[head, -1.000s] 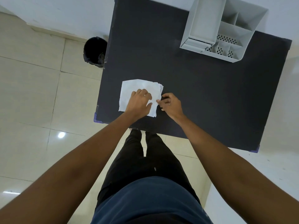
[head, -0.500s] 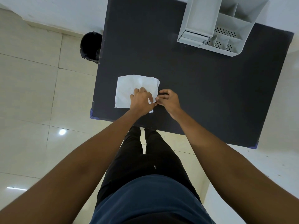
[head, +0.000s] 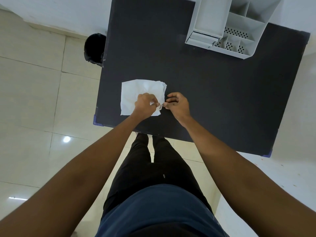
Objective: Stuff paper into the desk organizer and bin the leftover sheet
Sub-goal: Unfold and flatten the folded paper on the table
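A crumpled stack of white paper [head: 135,93] lies near the front left corner of the black table [head: 213,100]. My left hand [head: 146,106] rests on the stack's right part, its fingers pinching up the paper there. My right hand [head: 177,104] is at the stack's right edge, fingertips closed on that edge beside my left fingers. A white desk organizer [head: 227,26] with several compartments stands at the table's far right. A black bin [head: 94,48] sits on the floor against the table's left side.
Beige floor tiles [head: 34,100] lie to the left of the table, and a white wall runs along the back. My legs stand at the table's front edge. Blue tape [head: 96,121] marks the table's front corners.
My left fingers have curled and pinched up the paper at its right side. My right fingertips have closed in on the same edge. The view shifted slightly.
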